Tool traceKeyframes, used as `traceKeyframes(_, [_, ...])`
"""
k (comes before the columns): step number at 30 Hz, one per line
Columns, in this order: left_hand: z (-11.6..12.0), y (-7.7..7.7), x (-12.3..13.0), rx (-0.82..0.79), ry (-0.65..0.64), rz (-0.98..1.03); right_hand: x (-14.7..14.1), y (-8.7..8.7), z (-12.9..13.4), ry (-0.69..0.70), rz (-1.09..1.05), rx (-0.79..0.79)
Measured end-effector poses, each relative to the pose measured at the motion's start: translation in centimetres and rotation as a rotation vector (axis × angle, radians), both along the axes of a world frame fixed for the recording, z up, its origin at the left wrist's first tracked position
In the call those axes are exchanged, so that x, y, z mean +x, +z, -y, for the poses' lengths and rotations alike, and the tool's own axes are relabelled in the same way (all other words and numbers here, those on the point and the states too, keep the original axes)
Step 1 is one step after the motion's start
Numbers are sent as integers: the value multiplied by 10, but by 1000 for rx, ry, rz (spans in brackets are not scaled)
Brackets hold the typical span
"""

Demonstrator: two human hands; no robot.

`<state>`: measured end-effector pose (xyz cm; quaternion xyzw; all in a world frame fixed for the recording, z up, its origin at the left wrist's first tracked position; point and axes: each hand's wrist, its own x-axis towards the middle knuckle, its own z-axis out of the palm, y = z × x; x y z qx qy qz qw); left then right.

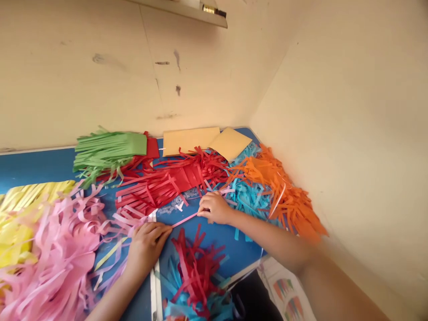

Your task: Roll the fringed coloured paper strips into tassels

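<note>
Head view. The pink strip [184, 220] spans the gap between your left hand [147, 245] and your right hand [216, 208], mid-scene, over the blue surface [33, 167]. Grip, left: fingertips pinched on the strip's near-left end of the visible stretch. Grip, right: thumb and fingers closed on the far-right end.

Progress, judged from layout: cutting looks well advanced. Fringes already show on the green paper [123, 145] at far left, the red paper [183, 178] beyond your hands, the blue paper [250, 198] and orange paper [284, 191] to the right, and the pink paper [73, 249] and yellow paper [20, 223] to the left. Two tan pieces [190, 139] at the far edge show no fringe. A red-and-blue bundle [200, 267] lies nearest you. The strip you hold appears to be mid-handling, neither tied nor set down.

Orientation: the strip's long axis runs left to right, slanting from near left to far right. The visible stretch looks straight and taut; you cannot tell where its true ends lie.
</note>
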<state>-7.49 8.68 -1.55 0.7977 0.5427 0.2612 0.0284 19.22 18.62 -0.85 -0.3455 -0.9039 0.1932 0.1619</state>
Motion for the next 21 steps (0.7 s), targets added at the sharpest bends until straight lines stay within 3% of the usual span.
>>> traceKeyframes(6, [-2,0,6,-63,90,-24,-5,12,1,-38,97,-75])
traceKeyframes(13, [-10,24,23,-112,150,-191,-20,32,2,-129,239,-68])
traceKeyframes(18, [-7,30,29,-9,-104,-302,-19,37,8,166,231,199])
traceKeyframes(21, [-9,25,38,57,-115,-315,-20,29,7,276,234,388])
